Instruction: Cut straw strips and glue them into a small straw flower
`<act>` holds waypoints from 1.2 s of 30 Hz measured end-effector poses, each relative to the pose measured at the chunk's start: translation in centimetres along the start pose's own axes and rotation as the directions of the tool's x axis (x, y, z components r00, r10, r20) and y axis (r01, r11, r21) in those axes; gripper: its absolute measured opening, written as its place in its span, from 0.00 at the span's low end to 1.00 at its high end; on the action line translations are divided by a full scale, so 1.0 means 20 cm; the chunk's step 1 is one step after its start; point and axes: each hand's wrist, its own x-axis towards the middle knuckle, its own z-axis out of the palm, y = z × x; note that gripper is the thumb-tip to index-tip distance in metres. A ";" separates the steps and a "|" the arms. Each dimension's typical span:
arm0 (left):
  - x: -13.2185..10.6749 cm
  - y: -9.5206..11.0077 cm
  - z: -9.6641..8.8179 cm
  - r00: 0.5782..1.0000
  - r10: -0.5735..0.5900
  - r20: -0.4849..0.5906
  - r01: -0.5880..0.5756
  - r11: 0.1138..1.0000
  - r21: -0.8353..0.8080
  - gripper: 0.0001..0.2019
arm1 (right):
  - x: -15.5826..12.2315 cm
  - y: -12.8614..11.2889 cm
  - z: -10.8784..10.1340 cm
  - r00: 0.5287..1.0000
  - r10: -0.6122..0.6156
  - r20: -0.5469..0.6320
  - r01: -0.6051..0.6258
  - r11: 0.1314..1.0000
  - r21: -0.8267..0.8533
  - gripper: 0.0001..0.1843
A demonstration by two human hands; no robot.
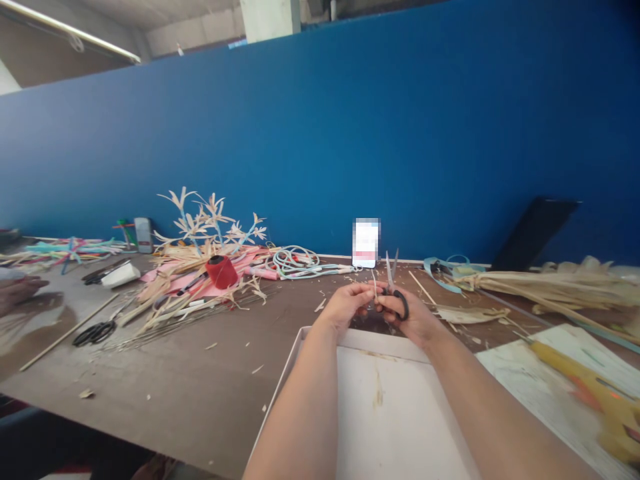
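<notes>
The white tray [400,427] lies closest, on the brown surface [175,380], with both forearms reaching over it. Above its far rim the hands meet: the left hand [345,303] pinches a thin pale strip [374,283] between thumb and fingertips, and the right hand [413,317] is closed around the black handles of the scissors [391,273], whose blades point up just beside the strip. Behind them a white card [366,243] leans against the blue wall (its label is blurred, so nothing on it can be read). A yellow glue gun [590,387] lies to the right of the tray. Well to the left are a red spool [221,271], straw flowers [210,220] and a second pair of shears [95,332]. Another person's hand [20,290] rests at the far left edge.
</notes>
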 end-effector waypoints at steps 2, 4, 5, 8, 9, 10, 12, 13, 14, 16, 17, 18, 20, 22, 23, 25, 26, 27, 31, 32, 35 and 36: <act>-0.01 0.01 0.00 1.000 0.008 0.021 -0.008 1.000 -0.022 0.16 | 0.00 -0.01 0.01 1.000 -0.009 0.021 0.008 0.999 0.044 0.21; -0.01 0.01 0.00 0.999 0.015 0.035 -0.014 0.999 -0.030 0.15 | -0.01 -0.01 0.01 0.999 -0.013 0.048 0.009 0.997 0.082 0.20; -0.01 0.01 0.00 0.999 0.018 0.041 -0.017 0.999 -0.032 0.15 | -0.01 -0.01 0.01 0.998 -0.015 0.060 0.009 0.995 0.097 0.20; 0.00 0.00 0.00 0.999 0.038 0.032 -0.036 0.998 -0.045 0.14 | 0.00 0.00 0.00 0.998 -0.023 0.064 0.017 0.996 0.091 0.20; 0.00 0.00 0.00 0.999 0.046 0.008 -0.045 0.998 -0.053 0.14 | 0.00 0.00 0.00 0.998 -0.022 0.052 0.019 0.998 0.060 0.21; 0.00 0.00 0.00 0.998 0.054 -0.026 -0.055 0.997 -0.061 0.14 | 0.00 0.01 0.00 0.999 -0.018 0.034 0.018 1.000 0.010 0.22; 0.01 -0.01 -0.01 0.991 0.073 -0.111 -0.081 0.994 -0.077 0.14 | 0.01 0.02 0.01 1.000 -0.004 -0.004 0.003 0.992 -0.124 0.23; 0.02 -0.01 -0.01 0.985 0.083 -0.153 -0.096 0.992 -0.084 0.14 | 0.01 0.02 0.01 1.000 0.003 -0.016 -0.006 0.980 -0.198 0.23; 0.02 -0.01 -0.01 0.978 0.089 -0.191 -0.108 0.990 -0.089 0.14 | 0.01 0.02 0.02 1.000 0.008 -0.019 -0.013 0.964 -0.266 0.23; 0.04 -0.02 -0.02 0.963 0.092 -0.255 -0.122 0.987 -0.103 0.14 | 0.01 0.01 0.04 1.000 0.020 0.001 -0.018 0.931 -0.365 0.22; 0.04 -0.02 -0.02 0.955 0.092 -0.281 -0.127 0.986 -0.108 0.14 | 0.01 0.01 0.05 0.999 0.029 0.020 -0.019 0.917 -0.398 0.21; 0.04 -0.02 -0.02 0.949 0.091 -0.302 -0.130 0.985 -0.112 0.14 | 0.01 0.01 0.06 0.998 0.040 0.038 -0.020 0.906 -0.424 0.20; 0.05 -0.02 -0.02 0.940 0.092 -0.328 -0.138 0.983 -0.120 0.13 | 0.01 0.01 0.07 0.997 0.062 0.052 -0.032 0.888 -0.459 0.19; 0.05 -0.02 -0.02 0.936 0.093 -0.339 -0.141 0.982 -0.123 0.13 | 0.01 0.01 0.07 0.996 0.078 0.044 -0.048 0.878 -0.476 0.19; 0.05 -0.01 -0.02 0.935 0.091 -0.342 -0.140 0.983 -0.123 0.13 | 0.01 0.01 0.07 0.996 0.083 0.038 -0.055 0.877 -0.478 0.19; 0.05 -0.01 -0.03 0.931 0.087 -0.354 -0.136 0.984 -0.116 0.13 | 0.01 0.01 0.08 0.996 0.086 0.033 -0.060 0.877 -0.477 0.19; 0.05 -0.01 -0.03 0.928 0.083 -0.363 -0.132 0.985 -0.111 0.13 | 0.01 0.02 0.07 0.996 0.084 0.035 -0.057 0.875 -0.480 0.20; 0.05 -0.01 -0.03 0.924 0.079 -0.373 -0.127 0.986 -0.104 0.13 | 0.01 0.02 0.07 0.996 0.082 0.036 -0.055 0.873 -0.485 0.20; 0.06 -0.02 -0.03 0.915 0.070 -0.398 -0.114 0.990 -0.088 0.13 | 0.01 0.02 0.07 0.997 0.073 0.029 -0.048 0.861 -0.506 0.20; 0.06 -0.02 -0.03 0.916 0.074 -0.394 -0.117 0.989 -0.087 0.12 | 0.01 0.02 0.07 0.997 0.075 0.021 -0.053 0.858 -0.511 0.20; 0.06 -0.02 -0.03 0.924 0.084 -0.372 -0.124 0.989 -0.085 0.12 | 0.01 0.02 0.07 0.996 0.085 -0.009 -0.077 0.852 -0.518 0.19; 0.06 -0.02 -0.03 0.927 0.084 -0.366 -0.124 0.989 -0.086 0.12 | 0.01 0.02 0.07 0.996 0.083 -0.015 -0.079 0.852 -0.518 0.19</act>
